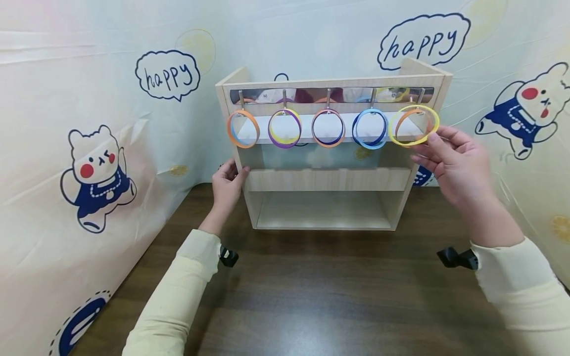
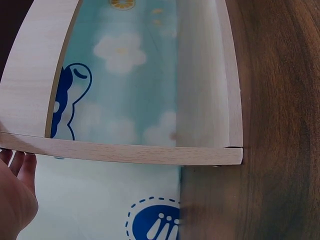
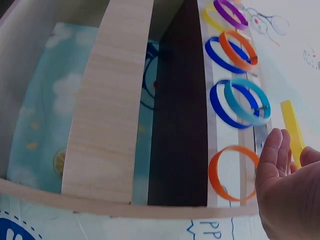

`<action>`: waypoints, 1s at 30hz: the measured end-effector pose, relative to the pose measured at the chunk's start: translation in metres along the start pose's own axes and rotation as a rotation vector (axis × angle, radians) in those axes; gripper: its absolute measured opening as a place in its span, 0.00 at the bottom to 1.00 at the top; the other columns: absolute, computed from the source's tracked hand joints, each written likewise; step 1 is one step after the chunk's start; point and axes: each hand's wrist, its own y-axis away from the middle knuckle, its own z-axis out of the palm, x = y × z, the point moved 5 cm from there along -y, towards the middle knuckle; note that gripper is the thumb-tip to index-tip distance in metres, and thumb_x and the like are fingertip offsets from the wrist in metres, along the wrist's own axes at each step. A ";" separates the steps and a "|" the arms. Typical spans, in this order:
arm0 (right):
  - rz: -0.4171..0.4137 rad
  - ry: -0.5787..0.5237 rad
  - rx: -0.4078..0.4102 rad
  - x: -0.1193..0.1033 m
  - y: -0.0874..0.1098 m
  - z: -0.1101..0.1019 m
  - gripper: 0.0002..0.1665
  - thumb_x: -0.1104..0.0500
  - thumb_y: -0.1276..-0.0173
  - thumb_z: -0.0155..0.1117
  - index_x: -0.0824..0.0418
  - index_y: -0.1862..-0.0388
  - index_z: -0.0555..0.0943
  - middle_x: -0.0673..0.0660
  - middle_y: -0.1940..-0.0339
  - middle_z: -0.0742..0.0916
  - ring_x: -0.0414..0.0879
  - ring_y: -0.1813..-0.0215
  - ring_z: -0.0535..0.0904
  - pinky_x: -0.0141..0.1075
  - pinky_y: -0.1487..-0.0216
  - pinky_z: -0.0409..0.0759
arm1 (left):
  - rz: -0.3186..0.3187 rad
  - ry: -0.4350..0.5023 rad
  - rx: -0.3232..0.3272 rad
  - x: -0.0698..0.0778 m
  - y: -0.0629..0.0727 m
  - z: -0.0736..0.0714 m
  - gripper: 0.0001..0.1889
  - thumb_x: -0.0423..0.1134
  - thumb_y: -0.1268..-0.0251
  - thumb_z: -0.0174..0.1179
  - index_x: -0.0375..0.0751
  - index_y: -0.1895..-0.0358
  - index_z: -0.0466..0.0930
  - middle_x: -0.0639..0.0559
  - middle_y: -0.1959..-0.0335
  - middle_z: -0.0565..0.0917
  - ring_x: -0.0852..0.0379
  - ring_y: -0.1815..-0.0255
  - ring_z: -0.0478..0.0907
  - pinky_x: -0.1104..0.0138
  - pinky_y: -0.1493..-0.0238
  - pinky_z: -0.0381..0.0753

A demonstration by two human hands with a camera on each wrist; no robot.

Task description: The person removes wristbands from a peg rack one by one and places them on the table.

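A pale wooden rack (image 1: 327, 179) stands upright, with a row of metal hooks along its top carrying coloured silicone wristbands. My left hand (image 1: 228, 184) holds the rack's left side panel, thumb at the front edge; in the left wrist view its fingertips (image 2: 26, 159) meet the panel's outside. My right hand (image 1: 463, 165) pinches a yellow wristband (image 3: 293, 125) by its right edge at the rightmost hook. Behind it an orange wristband (image 3: 215, 175) hangs on that hook. The head view shows the yellow one overlapping the hook; whether it rests there I cannot tell.
Leftward hang a light blue wristband (image 3: 265, 97) with a dark blue one (image 3: 216, 107), then several more in orange, purple and yellow. A mirror strip (image 1: 307, 95) runs behind the hooks. The rack stands on a dark wooden table (image 1: 320, 291) before a printed cloth (image 1: 311, 39).
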 end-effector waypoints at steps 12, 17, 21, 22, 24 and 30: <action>0.009 0.067 -0.093 0.022 0.012 0.028 0.20 0.63 0.36 0.68 0.68 0.46 0.79 0.59 0.55 0.87 0.48 0.62 0.86 0.38 0.59 0.82 | 0.001 0.010 -0.002 0.002 0.000 0.001 0.19 0.29 0.36 0.62 0.27 0.42 0.76 0.34 0.46 0.80 0.45 0.47 0.79 0.65 0.50 0.79; 0.032 0.115 -0.144 0.033 0.017 0.038 0.17 0.63 0.35 0.66 0.66 0.48 0.81 0.59 0.59 0.88 0.48 0.62 0.86 0.38 0.59 0.82 | 0.008 0.016 0.000 0.002 0.000 0.001 0.19 0.29 0.36 0.62 0.27 0.42 0.76 0.34 0.46 0.80 0.41 0.45 0.78 0.66 0.51 0.79; 0.039 0.179 -0.199 0.043 0.022 0.046 0.15 0.64 0.33 0.65 0.66 0.48 0.81 0.59 0.60 0.88 0.48 0.61 0.86 0.38 0.58 0.82 | 0.014 0.017 0.002 0.002 0.000 0.001 0.19 0.29 0.36 0.62 0.27 0.42 0.77 0.34 0.46 0.81 0.41 0.46 0.78 0.66 0.51 0.79; 0.041 0.207 -0.208 0.046 0.023 0.047 0.15 0.63 0.32 0.64 0.65 0.48 0.81 0.59 0.60 0.88 0.48 0.60 0.86 0.38 0.58 0.82 | 0.015 0.015 0.003 0.002 0.000 0.001 0.19 0.29 0.36 0.62 0.27 0.42 0.77 0.34 0.47 0.81 0.41 0.46 0.79 0.65 0.51 0.79; 0.053 0.259 -0.220 0.051 0.025 0.051 0.15 0.62 0.32 0.65 0.64 0.48 0.81 0.58 0.60 0.88 0.48 0.59 0.86 0.37 0.58 0.82 | 0.017 0.010 0.003 0.003 0.000 0.001 0.19 0.29 0.36 0.62 0.27 0.42 0.77 0.34 0.47 0.81 0.42 0.46 0.79 0.64 0.50 0.79; 0.104 0.320 -0.252 0.070 0.031 0.060 0.16 0.60 0.32 0.65 0.63 0.47 0.81 0.60 0.59 0.88 0.49 0.60 0.86 0.39 0.57 0.82 | 0.006 0.002 0.004 0.004 0.001 0.001 0.19 0.29 0.36 0.62 0.27 0.42 0.77 0.33 0.46 0.80 0.50 0.48 0.80 0.66 0.51 0.79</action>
